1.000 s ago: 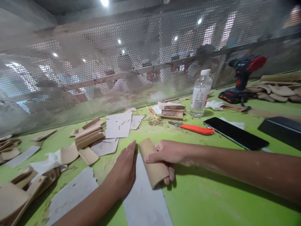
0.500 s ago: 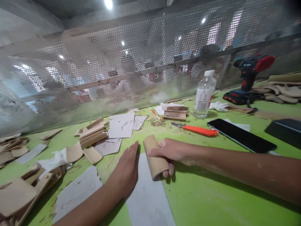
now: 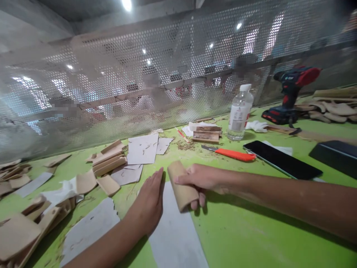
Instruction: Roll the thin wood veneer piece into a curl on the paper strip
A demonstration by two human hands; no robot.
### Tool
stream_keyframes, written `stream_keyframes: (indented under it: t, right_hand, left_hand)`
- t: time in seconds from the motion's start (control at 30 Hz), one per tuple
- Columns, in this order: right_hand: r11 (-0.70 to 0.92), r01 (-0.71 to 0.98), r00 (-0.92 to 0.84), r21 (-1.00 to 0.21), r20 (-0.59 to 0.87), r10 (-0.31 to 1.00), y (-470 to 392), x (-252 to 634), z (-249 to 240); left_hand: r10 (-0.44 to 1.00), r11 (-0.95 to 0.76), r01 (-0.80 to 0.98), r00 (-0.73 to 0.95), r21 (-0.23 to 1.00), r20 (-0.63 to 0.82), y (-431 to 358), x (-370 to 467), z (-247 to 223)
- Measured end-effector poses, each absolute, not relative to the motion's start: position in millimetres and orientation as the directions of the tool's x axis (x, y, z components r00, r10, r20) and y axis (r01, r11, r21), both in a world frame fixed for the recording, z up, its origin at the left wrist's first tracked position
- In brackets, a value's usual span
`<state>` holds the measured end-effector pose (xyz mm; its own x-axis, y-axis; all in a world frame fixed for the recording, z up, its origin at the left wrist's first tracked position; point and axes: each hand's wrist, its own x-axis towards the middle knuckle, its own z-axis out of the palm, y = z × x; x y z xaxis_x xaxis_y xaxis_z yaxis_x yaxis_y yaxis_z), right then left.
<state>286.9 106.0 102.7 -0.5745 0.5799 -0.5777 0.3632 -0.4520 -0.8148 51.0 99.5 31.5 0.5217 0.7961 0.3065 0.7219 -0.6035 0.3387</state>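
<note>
My right hand (image 3: 199, 179) grips the curved tan piece (image 3: 178, 188), thumb on top, fingers curled under its right edge. Piece sits over the far end of the white sheet (image 3: 175, 238), convex side up; can't tell if they touch. My left hand (image 3: 147, 203) is flat-ish, fingers straight and together, not gripping, along the sheet's left edge. 1 orange knife (image 3: 235, 154) lies beyond, blade out, near the black phone (image 3: 281, 160).

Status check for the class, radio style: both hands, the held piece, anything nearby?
Right hand gripping curved tan piece, partly over white paper. Left hand open at paper's left edge. Orange knife beyond, blade exposed.
</note>
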Motion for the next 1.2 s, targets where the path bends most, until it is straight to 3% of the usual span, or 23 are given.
stream_keyframes:
  t: [0.07, 0.17, 0.3, 0.4, 0.53, 0.67, 0.8, 0.9, 1.03, 1.2]
  right_hand:
    - [-0.427, 0.352, -0.562, -0.833, -0.553, 0.615, 104, 286, 102]
    - [-0.438, 0.437, -0.611, -0.786, -0.617, 0.497, 100, 284, 102]
    - [-0.426, 0.398, -0.528, -0.812, -0.583, 0.618, 99, 283, 107]
    - [-0.474, 0.42, -0.637, -0.774, -0.623, 0.454, 98, 282, 107]
    - [-0.452, 0.356, -0.556, -0.818, -0.574, 0.601, 98, 282, 103]
    - [-0.492, 0.414, -0.671, -0.766, -0.622, 0.403, 98, 282, 103]
    - [-0.427, 0.391, -0.567, -0.815, -0.579, 0.586, 99, 282, 106]
    - [-0.454, 0.443, -0.642, -0.773, -0.628, 0.441, 101, 283, 106]
    - [-0.401, 0.407, -0.542, -0.821, -0.57, 0.617, 109, 288, 104]
    - [-0.417, 0.424, -0.578, -0.804, -0.595, 0.558, 108, 288, 102]
  left_hand:
    - [0.794, -0.607, 0.721, 0.524, 0.336, 0.309, 100, 50, 30]
    - [0.789, -0.613, 0.715, 0.527, 0.337, 0.316, 100, 49, 28]
    - [0.789, -0.612, 0.715, 0.522, 0.337, 0.324, 100, 50, 28]
    - [0.785, -0.616, 0.712, 0.523, 0.338, 0.332, 99, 51, 28]
    - [0.792, -0.608, 0.716, 0.513, 0.342, 0.332, 100, 51, 27]
    - [0.795, -0.603, 0.719, 0.51, 0.346, 0.327, 100, 50, 27]
    - [0.799, -0.597, 0.724, 0.503, 0.345, 0.328, 101, 51, 27]
    - [0.802, -0.594, 0.727, 0.503, 0.343, 0.323, 101, 52, 26]
    - [0.8, -0.597, 0.727, 0.505, 0.339, 0.324, 100, 51, 25]
    - [0.793, -0.607, 0.72, 0.522, 0.335, 0.314, 100, 49, 26]
